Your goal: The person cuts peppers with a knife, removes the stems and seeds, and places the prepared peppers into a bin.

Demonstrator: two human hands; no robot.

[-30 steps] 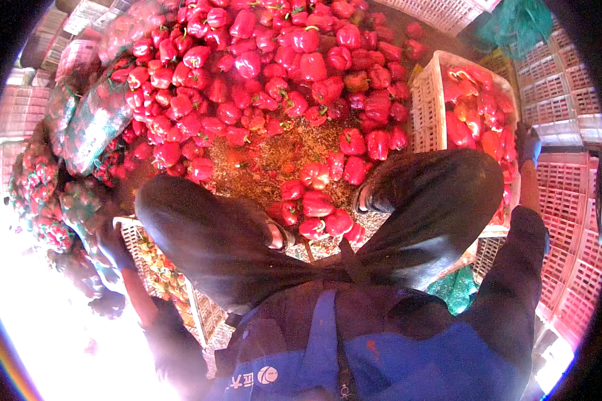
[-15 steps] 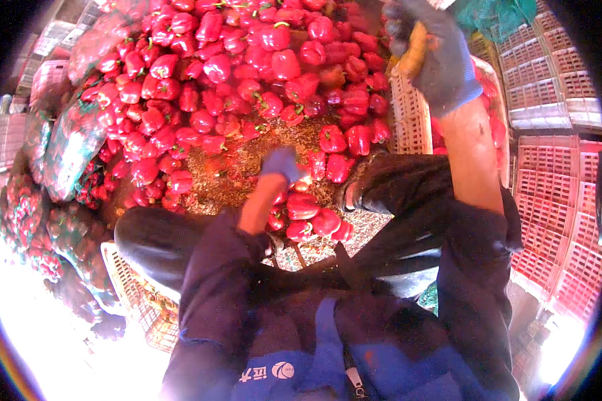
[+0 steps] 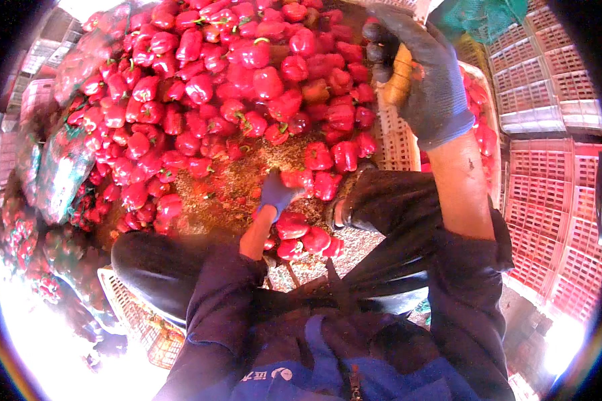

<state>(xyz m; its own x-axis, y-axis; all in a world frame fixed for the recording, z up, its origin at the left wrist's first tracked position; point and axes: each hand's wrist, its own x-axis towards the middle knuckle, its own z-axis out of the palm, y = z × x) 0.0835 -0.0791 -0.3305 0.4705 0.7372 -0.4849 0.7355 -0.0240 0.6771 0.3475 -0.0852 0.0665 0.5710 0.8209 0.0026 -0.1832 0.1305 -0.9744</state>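
My right hand (image 3: 425, 83), in a blue-grey glove with dark fingertips, is raised over the rim of a beige plastic crate (image 3: 396, 137). Its fingers curl round a yellow-brown pepper (image 3: 399, 77). Low in front of me, my left hand (image 3: 277, 192), also gloved, is at the near edge of a big heap of red bell peppers (image 3: 201, 87). Thumb and fingers close on a red bell pepper (image 3: 297, 179); the fingertips are partly hidden. Just below that hand, several red peppers (image 3: 293, 226) lie together between my legs.
Red peppers (image 3: 485, 134) fill the crate on the right. Stacked pink crates (image 3: 538, 207) stand beyond it, with green netting (image 3: 478, 17) at the top. Full mesh sacks (image 3: 67, 170) line the left. Another crate (image 3: 137, 314) sits by my left leg.
My left hand has shifted slightly down and turned toward the pepper beside it. The right hand keeps its pepper and has come a little lower. The whole view has moved somewhat.
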